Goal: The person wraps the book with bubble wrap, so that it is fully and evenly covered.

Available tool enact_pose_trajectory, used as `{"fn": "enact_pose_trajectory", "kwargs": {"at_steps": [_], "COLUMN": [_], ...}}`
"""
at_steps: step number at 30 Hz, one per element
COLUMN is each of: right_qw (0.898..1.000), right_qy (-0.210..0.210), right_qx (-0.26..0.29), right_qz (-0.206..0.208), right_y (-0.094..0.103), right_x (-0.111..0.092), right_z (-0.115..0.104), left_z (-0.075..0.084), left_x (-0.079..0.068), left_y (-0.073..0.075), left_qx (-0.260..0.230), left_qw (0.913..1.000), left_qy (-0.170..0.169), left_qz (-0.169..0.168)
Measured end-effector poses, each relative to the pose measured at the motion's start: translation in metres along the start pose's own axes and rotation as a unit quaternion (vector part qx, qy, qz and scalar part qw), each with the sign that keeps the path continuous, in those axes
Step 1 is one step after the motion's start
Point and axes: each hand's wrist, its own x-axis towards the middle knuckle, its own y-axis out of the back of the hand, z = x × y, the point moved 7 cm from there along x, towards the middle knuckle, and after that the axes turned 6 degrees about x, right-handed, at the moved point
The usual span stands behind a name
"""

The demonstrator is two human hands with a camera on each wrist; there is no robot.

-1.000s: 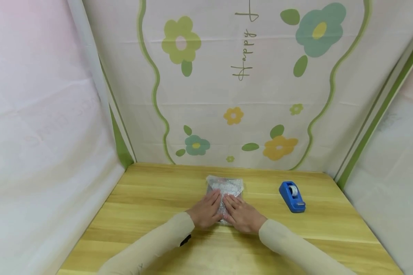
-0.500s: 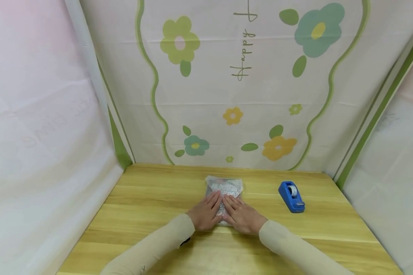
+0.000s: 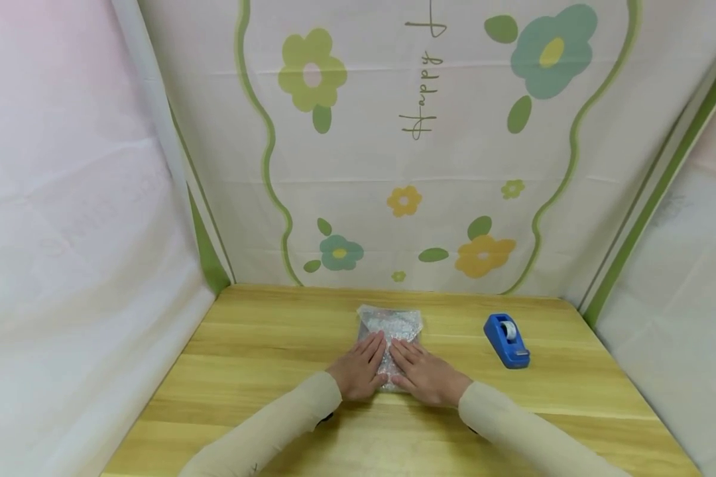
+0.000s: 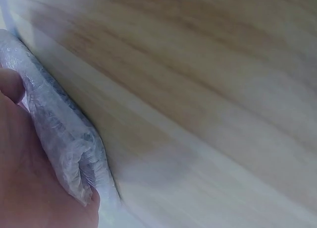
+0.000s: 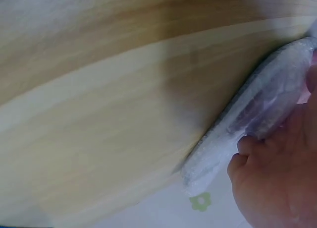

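Observation:
A flat package in clear bubble wrap (image 3: 394, 324) lies on the wooden table, its far end showing past the fingertips. My left hand (image 3: 360, 368) rests flat on its left half, fingers straight and pointing away from me. On the right half lies my right hand (image 3: 426, 374), also with straight fingers. Both thumbs reach toward each other across the near part. In the left wrist view the bubble wrap (image 4: 59, 119) has a folded, open-looking end beside the palm. The right wrist view shows the wrap's side (image 5: 257, 104) under the right hand (image 5: 282, 163). What is inside is hidden.
A blue tape dispenser (image 3: 507, 341) with a roll of tape stands on the table to the right of the package. Flower-printed cloth (image 3: 406, 159) hangs behind the wooden table (image 3: 262, 344), and pale cloth walls rise at both sides.
The right hand has shifted slightly to the right, so the gap between the hands is a little wider. The package and the tape dispenser stay in place.

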Motion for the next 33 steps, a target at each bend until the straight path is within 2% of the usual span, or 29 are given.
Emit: {"fn": "enact_pose_trajectory", "kwargs": {"at_steps": [7, 15, 21, 25, 29, 31, 33], "right_qw": [0.999, 0.997, 0.993, 0.989, 0.973, 0.958, 0.938], "right_qy": [-0.005, -0.019, -0.024, -0.029, -0.065, -0.104, -0.143], "right_qx": [0.027, 0.06, 0.114, 0.142, 0.212, 0.261, 0.312], "right_qz": [-0.026, -0.053, -0.035, 0.015, 0.062, 0.063, 0.053], "right_y": [0.013, 0.027, 0.043, 0.061, 0.083, 0.091, 0.097], "right_x": [-0.015, -0.046, -0.077, -0.096, -0.117, -0.128, -0.14], "right_z": [-0.002, 0.005, 0.02, 0.041, 0.072, 0.092, 0.112], "left_z": [-0.002, -0.003, -0.001, -0.001, -0.002, -0.002, -0.002], "left_x": [0.001, 0.003, 0.001, 0.001, 0.001, 0.001, 0.001], "left_y": [-0.002, -0.003, -0.002, -0.003, -0.003, -0.003, -0.003], "left_qx": [-0.007, -0.02, -0.035, -0.046, -0.055, -0.055, -0.052], "left_qw": [1.0, 0.9998, 0.9994, 0.9989, 0.9985, 0.9985, 0.9986], "left_qy": [0.007, -0.003, -0.004, -0.004, -0.004, -0.006, -0.007], "left_qz": [0.002, 0.0, -0.001, 0.0, -0.004, -0.006, -0.007]}}
